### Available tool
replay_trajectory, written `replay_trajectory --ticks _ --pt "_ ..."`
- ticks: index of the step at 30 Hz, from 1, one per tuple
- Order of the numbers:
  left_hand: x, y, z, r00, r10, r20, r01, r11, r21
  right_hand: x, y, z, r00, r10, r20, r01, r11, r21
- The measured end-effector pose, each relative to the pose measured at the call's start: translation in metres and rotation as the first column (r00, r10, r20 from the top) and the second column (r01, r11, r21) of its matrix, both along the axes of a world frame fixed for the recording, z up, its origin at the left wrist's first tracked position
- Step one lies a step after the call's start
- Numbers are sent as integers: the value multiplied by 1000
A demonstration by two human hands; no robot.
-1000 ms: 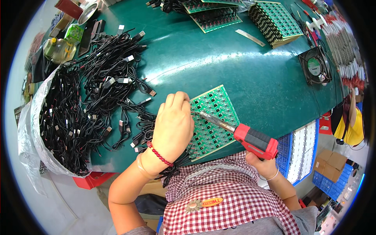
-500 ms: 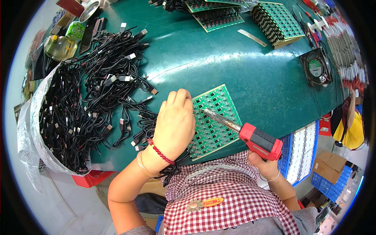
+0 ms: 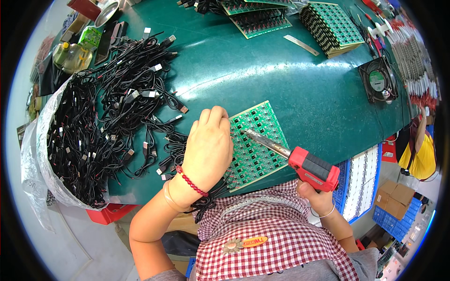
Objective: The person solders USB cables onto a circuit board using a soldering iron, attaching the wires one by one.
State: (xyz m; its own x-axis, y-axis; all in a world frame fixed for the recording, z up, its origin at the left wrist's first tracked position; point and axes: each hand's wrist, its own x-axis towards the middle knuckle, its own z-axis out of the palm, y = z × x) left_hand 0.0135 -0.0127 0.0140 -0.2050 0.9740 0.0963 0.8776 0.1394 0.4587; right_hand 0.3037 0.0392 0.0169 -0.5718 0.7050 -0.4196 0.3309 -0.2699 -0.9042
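A green circuit board panel lies on the green table in front of me, covered with rows of small black parts. My left hand rests at its left edge, fingers curled with their tips hidden, so what they pinch does not show. Black cable comes out below that hand and hangs at the table's near edge. In my right hand is a red and black soldering gun. Its metal barrel slants left over the panel, with the tip close to the parts near my left fingers.
Black USB cables lie heaped on the left, partly inside a plastic bag. At the back are stacked circuit panels and a metal ruler. A small fan stands at the right. Another person is beyond the right edge.
The soldering gun has shifted very slightly to the right, its tip still over the panel. My left hand is almost in the same place.
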Motion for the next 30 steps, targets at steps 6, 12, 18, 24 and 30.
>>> replay_trajectory --ticks 6,12,18,24,30 --pt "-2 0 2 1000 -12 17 12 1000 -8 4 -3 -3 1000 -17 -19 17 1000 -3" --pt "-8 -2 7 992 -41 117 48 998 -51 6 -3 -5 999 -37 -28 37 999 -28" --pt "-3 -1 4 999 -47 9 48 996 -81 4 -5 -4 999 -39 10 39 998 -45" --pt "0 -1 3 998 -41 -43 37 995 -88 2 -6 -2 999 -38 -9 37 997 -65" --pt "-1 2 3 997 -66 -51 60 992 -110 0 -6 -2 1000 -19 2 19 998 -54"
